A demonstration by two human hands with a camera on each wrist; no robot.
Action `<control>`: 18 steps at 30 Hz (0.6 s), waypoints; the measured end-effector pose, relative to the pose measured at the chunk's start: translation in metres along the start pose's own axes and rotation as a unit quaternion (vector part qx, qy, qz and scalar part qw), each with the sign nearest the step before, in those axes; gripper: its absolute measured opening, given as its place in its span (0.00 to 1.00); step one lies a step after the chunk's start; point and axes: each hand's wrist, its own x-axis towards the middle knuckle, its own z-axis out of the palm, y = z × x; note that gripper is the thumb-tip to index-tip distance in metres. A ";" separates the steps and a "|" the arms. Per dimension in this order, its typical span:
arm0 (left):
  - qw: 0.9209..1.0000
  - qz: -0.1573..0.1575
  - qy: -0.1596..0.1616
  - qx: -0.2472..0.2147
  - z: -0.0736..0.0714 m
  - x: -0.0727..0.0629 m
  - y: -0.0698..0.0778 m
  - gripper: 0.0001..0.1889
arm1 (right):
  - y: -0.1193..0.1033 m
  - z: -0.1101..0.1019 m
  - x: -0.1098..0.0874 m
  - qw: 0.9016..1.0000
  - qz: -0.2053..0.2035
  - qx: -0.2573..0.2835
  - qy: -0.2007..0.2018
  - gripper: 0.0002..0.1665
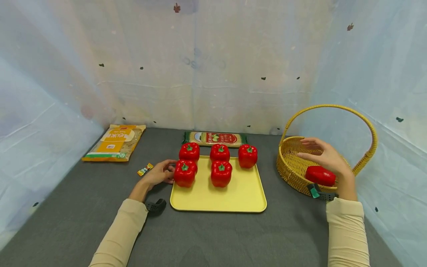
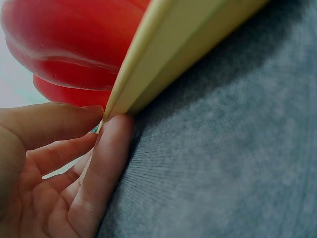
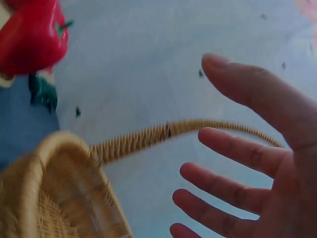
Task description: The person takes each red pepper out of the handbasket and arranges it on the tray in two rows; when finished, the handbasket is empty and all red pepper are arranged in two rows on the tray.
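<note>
A yellow tray (image 1: 218, 202) lies mid-table with several red bell peppers (image 1: 221, 174) standing on it. My left hand (image 1: 159, 173) pinches the tray's left rim, close beside the front-left pepper. In the left wrist view, the thumb and a finger (image 2: 113, 148) meet at the rim (image 2: 133, 69). Over the yellow wicker basket (image 1: 290, 171) on the right hovers my right hand (image 1: 328, 157), fingers spread and holding nothing. One red bell pepper (image 1: 318, 175) lies on its side in the basket, partly behind the wrist.
Behind the tray lies a long green-ended noodle packet (image 1: 217, 138). A flat yellow food bag (image 1: 115, 142) is at the back left, with a small orange-and-green sachet (image 1: 145, 169) nearer the left hand. The basket's tall handle (image 1: 333, 106) arches up near the right wall.
</note>
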 end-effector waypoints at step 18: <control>1.000 -0.001 0.000 -0.005 0.000 -0.001 0.000 0.28 | 0.065 -0.025 0.006 0.992 0.061 -0.031 -0.110 0.38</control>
